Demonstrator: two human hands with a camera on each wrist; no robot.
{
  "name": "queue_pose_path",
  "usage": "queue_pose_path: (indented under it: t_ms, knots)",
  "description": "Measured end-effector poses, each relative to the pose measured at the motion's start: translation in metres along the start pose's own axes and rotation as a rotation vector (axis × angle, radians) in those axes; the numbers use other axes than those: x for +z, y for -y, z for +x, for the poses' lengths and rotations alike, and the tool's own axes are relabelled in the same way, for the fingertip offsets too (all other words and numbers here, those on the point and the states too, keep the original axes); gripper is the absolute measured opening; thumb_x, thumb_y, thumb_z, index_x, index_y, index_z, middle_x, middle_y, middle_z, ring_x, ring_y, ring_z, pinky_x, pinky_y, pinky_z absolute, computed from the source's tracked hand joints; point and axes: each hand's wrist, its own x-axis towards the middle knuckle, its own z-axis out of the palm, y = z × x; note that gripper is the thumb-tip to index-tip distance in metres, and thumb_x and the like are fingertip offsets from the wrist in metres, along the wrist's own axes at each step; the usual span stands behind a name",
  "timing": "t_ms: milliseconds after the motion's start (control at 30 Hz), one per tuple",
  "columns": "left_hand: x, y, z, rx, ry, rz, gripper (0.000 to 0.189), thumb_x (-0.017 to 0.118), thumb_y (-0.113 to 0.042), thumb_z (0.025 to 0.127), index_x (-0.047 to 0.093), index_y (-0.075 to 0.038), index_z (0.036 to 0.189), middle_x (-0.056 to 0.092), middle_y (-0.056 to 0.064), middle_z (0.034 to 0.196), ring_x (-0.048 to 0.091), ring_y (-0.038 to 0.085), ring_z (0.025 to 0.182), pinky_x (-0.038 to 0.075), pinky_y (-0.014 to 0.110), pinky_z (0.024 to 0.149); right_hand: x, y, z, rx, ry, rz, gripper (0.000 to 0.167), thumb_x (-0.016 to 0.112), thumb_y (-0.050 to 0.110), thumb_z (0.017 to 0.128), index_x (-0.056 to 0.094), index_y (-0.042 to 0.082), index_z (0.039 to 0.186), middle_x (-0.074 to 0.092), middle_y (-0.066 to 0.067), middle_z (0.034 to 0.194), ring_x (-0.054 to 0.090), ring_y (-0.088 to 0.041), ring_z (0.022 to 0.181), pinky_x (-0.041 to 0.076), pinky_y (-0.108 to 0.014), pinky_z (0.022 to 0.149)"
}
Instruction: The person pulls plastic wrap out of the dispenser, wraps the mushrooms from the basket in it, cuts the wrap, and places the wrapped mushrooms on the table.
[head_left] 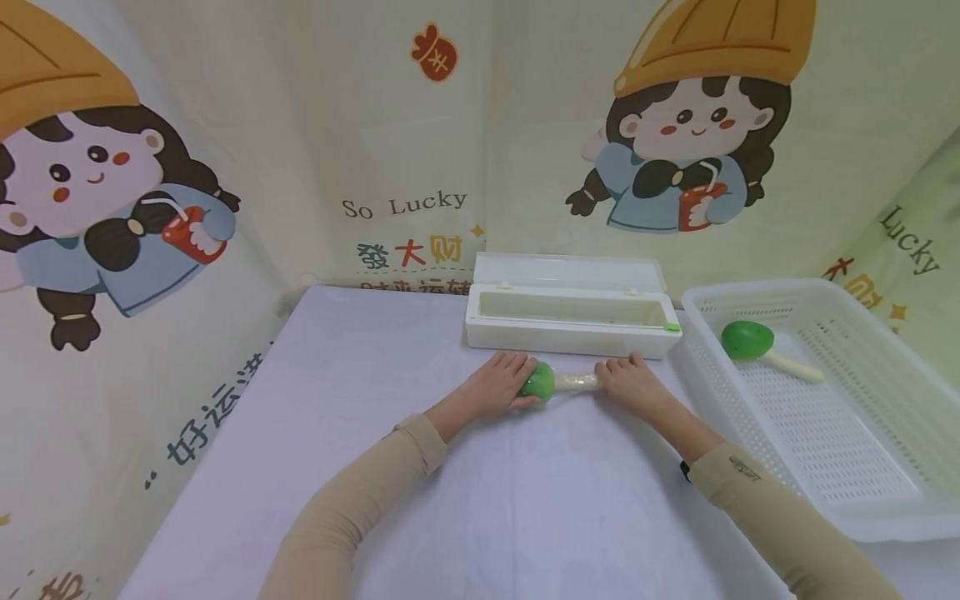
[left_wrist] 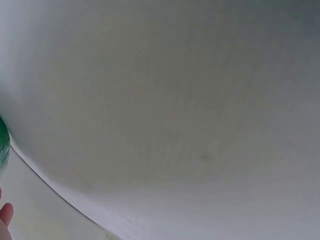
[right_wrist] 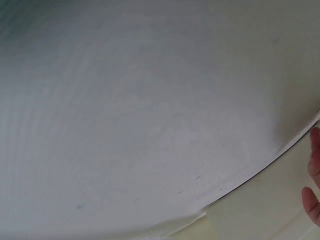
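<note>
A maraca with a green head and a pale handle lies crosswise before me, low over the table. Clear, shiny film shows on its handle. My left hand grips the green head from the left, fingers over the top and thumb below. At the other end, my right hand holds the handle tip. Just behind them stands a long white box, its lid raised and a green piece on its front right edge. The left wrist view catches only a sliver of the green head.
On the right, a white perforated plastic basket holds a second green maraca with a cream handle. A pale cloth covers the table. A printed curtain hangs close behind the box and along both sides.
</note>
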Motion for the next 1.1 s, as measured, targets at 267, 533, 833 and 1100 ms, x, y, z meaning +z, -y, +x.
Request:
queue_pose_path:
  t_ms: [267, 533, 833, 1100]
  knots:
    - [0.001, 0.000, -0.001, 0.008, -0.023, 0.047, 0.056, 0.041, -0.051, 0.091, 0.038, -0.006, 0.124, 0.045, 0.006, 0.107, 0.044, 0.020, 0.098, 0.035, 0.032, 0.087, -0.004, 0.001, 0.000, 0.011, 0.001, 0.011, 0.019, 0.060, 0.001, 0.081, 0.044, 0.004, 0.091, 0.056, -0.011, 0.077, 0.058, -0.028, 0.073, 0.037, -0.040, 0.068]
    - [0.001, -0.001, -0.001, 0.025, -0.026, 0.104, 0.056, 0.039, -0.053, 0.091, 0.038, -0.008, 0.124, 0.045, 0.005, 0.106, 0.044, 0.019, 0.097, 0.036, 0.031, 0.087, -0.002, -0.001, -0.004, 0.004, -0.049, 0.024, 0.017, 0.056, 0.008, 0.085, 0.046, 0.005, 0.098, 0.051, -0.010, 0.091, 0.052, -0.028, 0.084, 0.037, -0.043, 0.072]
    - [0.000, -0.006, 0.002, 0.038, -0.008, 0.182, 0.056, 0.036, -0.055, 0.091, 0.039, -0.011, 0.126, 0.044, 0.004, 0.105, 0.043, 0.017, 0.096, 0.035, 0.030, 0.086, -0.021, 0.001, -0.007, 0.074, 0.102, 0.093, 0.035, 0.060, -0.004, 0.079, 0.051, 0.005, 0.112, 0.055, -0.016, 0.092, 0.053, -0.036, 0.090, 0.036, -0.049, 0.079]
    - [0.001, -0.010, 0.005, 0.035, -0.019, 0.177, 0.057, 0.039, -0.055, 0.090, 0.040, -0.011, 0.125, 0.044, 0.005, 0.106, 0.043, 0.018, 0.095, 0.035, 0.030, 0.086, -0.030, 0.011, 0.000, 0.069, 0.055, 0.184, 0.033, 0.064, -0.009, 0.069, 0.052, 0.002, 0.097, 0.054, -0.013, 0.077, 0.054, -0.030, 0.071, 0.044, -0.041, 0.067]
